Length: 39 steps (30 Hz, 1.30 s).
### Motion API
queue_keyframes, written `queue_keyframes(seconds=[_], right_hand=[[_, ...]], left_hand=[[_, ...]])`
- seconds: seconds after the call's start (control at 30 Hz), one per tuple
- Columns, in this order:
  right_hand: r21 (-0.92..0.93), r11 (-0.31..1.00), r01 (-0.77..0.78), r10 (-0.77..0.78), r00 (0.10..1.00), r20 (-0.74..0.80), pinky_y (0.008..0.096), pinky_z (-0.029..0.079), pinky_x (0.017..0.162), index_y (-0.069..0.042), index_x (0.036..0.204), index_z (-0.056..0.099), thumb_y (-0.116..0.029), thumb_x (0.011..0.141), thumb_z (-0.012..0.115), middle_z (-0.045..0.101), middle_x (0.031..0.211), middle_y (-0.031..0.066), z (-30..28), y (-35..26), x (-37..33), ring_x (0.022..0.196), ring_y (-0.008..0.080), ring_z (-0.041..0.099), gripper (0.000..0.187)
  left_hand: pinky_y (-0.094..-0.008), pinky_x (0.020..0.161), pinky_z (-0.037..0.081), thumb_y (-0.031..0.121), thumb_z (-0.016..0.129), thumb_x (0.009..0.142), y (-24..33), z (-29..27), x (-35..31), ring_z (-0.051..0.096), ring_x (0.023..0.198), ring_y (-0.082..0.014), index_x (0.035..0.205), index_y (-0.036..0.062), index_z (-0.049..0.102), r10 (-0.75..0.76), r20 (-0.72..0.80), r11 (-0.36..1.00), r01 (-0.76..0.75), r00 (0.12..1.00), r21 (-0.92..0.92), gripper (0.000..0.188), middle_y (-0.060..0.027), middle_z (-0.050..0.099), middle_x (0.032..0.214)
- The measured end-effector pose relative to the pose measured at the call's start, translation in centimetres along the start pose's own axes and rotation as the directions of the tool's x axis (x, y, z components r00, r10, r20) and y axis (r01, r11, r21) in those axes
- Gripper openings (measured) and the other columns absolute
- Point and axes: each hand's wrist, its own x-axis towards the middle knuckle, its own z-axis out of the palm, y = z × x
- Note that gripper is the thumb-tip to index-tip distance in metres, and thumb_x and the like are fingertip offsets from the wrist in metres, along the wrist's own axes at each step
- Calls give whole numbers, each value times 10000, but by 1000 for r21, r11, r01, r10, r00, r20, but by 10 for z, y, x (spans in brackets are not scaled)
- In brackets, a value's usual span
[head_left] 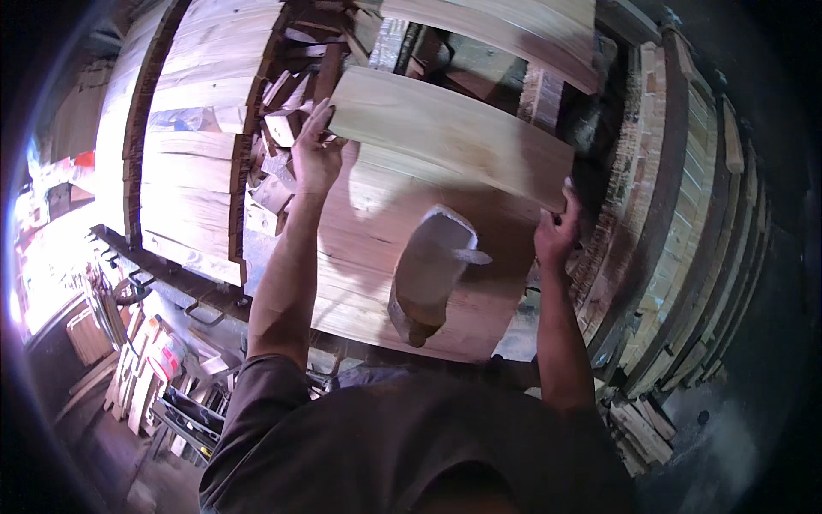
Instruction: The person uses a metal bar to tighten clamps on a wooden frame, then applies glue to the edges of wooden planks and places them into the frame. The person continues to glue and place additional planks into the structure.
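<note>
A pale wooden board [437, 128] spans the space between my two hands, lying or held over the far edge of a wide panel of planks [360, 287]. My left hand [317, 154] grips the board's left end, thumb and fingers closed on it. At the right end, my right hand [558, 227] holds the near corner. Between my forearms, a cut-open plastic container [419, 291] sits on the panel, with whitish residue around its rim. A pale stick or spreader [467, 255] pokes out over its right side. Whether the board touches the panel is hard to tell.
Loose wood offcuts [278, 171] lie left of the panel. Further left stand broad plank panels [193, 163]. Several stacked panels [676, 248] line the right side. More planks [497, 30] lie across supports at the far side. Wood strips [128, 377] fill the lower left.
</note>
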Motion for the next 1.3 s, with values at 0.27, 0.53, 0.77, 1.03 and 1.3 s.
queue_keyframes(seconds=[0.27,0.53,0.77,1.03,1.3], right_hand=[[-110,992,-61,56,997,-43,330,447,1021,-85,1396,493,148,810,599,567,1378,124,-15,-5,22,1257,216,551,639],[-201,980,-9,55,972,227,341,494,955,-78,1277,609,54,830,649,650,1245,139,-86,-48,41,1148,225,622,468],[-305,952,35,42,969,243,373,465,1001,-79,1294,592,59,809,647,629,1262,162,-87,-60,47,1175,306,600,508],[-121,938,324,-224,836,502,398,478,993,-49,1175,656,4,776,674,635,1210,172,-56,-119,-16,1150,338,600,403],[-133,882,453,-261,703,662,438,526,739,-50,1065,679,65,783,564,639,916,155,-27,-145,-67,868,356,651,325]], left_hand=[[-311,881,550,-31,755,737,55,-23,17,631,1162,-256,1294,92,611,43,118,957,-74,992,280,589,-142,607,1326],[-377,802,558,65,790,735,124,-73,5,699,955,-303,1231,48,638,25,368,873,-199,930,445,520,-161,697,1107],[-386,849,530,52,730,818,115,-63,-16,671,1032,-292,1284,35,560,-9,276,895,-116,961,431,497,-160,644,1156],[-405,937,484,86,715,834,68,-42,-6,618,1123,-353,1403,111,405,-127,228,984,93,965,153,648,-213,635,1192],[-417,1034,414,109,689,856,69,-49,-99,532,1220,-376,1485,4,289,-147,-82,977,158,986,146,754,-258,538,1322]])
